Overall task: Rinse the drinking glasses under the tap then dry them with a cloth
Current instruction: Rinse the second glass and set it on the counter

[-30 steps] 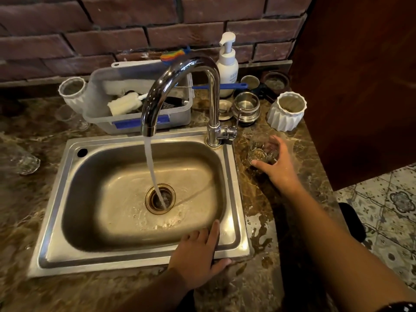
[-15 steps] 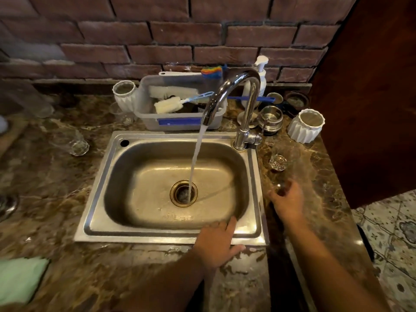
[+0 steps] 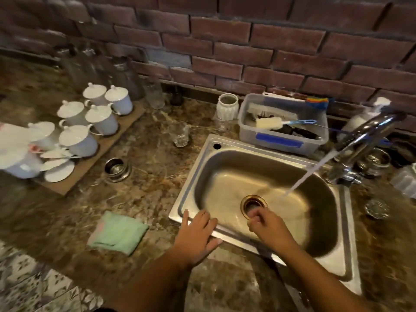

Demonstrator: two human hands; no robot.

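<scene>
Steel sink point(image 3: 186, 183) with tap point(image 3: 369, 130) running, left glass point(image 3: 179, 136) and right glass point(image 3: 377, 208) on tabletop point(image 3: 146, 183), left hand point(image 3: 195, 235) flat on rim, released, right hand point(image 3: 267, 226) curled over basin, grip unclear; wet fingers could drop a glass.

Dim warm light, glare on sink point(image 3: 342, 264) rim, motion blur throughout, wide-angle bending at edges
</scene>
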